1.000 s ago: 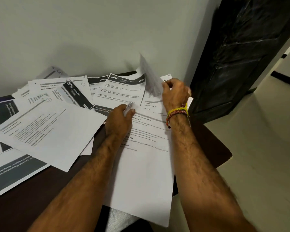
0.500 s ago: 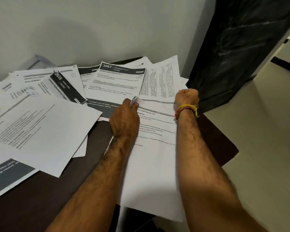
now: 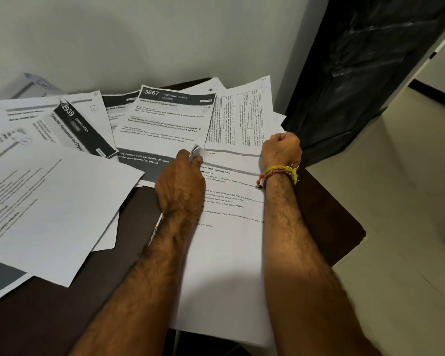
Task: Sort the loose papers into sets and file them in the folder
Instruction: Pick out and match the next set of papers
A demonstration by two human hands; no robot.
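Note:
A white printed set of papers lies on the dark table, its near end hanging over the front edge. My left hand pinches the set's top left corner between thumb and fingers. A sheet with a printed grid is folded back flat toward the wall above the set. My right hand, with a yellow and red thread band on the wrist, is curled in a fist round that sheet's lower right corner; its fingertips are hidden.
Loose sheets cover the left and back of the brown table: one headed "3667 Dressing Table", one with a dark "2939" band, and a large white page. A black door stands at the right, with pale floor beyond the table's edge.
One second ago my right hand held the grid sheet raised on edge; it has since laid it flat toward the wall. My left hand stays on the corner.

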